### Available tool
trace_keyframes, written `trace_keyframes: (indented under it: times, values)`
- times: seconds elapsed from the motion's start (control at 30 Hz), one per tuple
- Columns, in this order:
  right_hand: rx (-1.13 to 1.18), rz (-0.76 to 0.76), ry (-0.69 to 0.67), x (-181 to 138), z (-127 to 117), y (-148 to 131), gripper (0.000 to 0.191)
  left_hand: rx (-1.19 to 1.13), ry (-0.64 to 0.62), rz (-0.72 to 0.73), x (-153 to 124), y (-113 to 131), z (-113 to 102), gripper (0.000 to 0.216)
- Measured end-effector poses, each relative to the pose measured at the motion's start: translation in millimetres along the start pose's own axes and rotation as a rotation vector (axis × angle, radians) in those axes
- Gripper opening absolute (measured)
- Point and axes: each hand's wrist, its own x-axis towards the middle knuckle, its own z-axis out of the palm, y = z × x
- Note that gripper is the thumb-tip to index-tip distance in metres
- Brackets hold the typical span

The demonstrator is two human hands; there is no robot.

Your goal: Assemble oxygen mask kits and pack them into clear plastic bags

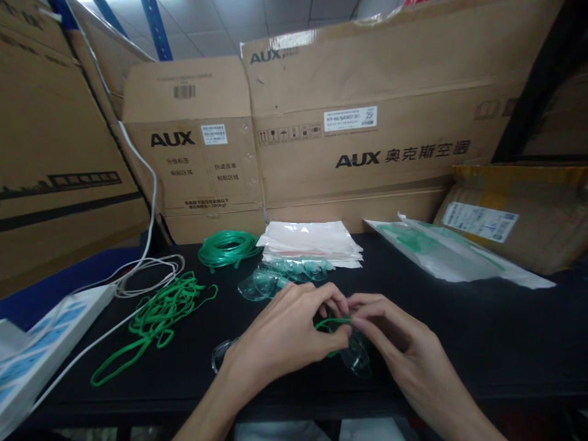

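Both hands meet low over the black table (482, 331). My left hand (285, 334) is closed, its fingertips pinching a green elastic strap (331, 323). My right hand (390, 334) pinches the same strap from the right, with a clear plastic mask (357, 358) under its fingers. More clear masks (261, 283) lie just behind the hands. A loose heap of green elastic straps (158, 309) lies to the left, and a coil of green tubing (227, 247) sits farther back.
A stack of clear plastic bags (312, 242) lies at the back centre, a filled bag (441, 251) at the right. A white power strip (41, 349) and white cables (147, 269) occupy the left. Cardboard boxes (367, 128) wall the back.
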Motion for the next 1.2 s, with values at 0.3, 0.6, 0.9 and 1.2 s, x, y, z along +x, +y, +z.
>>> trace_keyframes:
  times: [0.3, 0.6, 0.9, 1.2]
  values:
    - [0.036, 0.031, 0.073, 1, 0, -4, 0.026, 0.069, 0.034, -0.002, -3, -3, -8, 0.017]
    - [-0.009, -0.042, 0.166, 1, -1, -5, 0.019, 0.142, 0.076, 0.007, -9, 2, -18, 0.019]
    - [0.117, -0.004, 0.223, 1, -1, -5, 0.024, 0.186, 0.107, -0.001, -12, -2, -26, 0.02]
    - [0.137, -0.005, 0.159, 0, -2, -11, 0.024, 0.164, 0.096, -0.016, -15, -4, -28, 0.02]
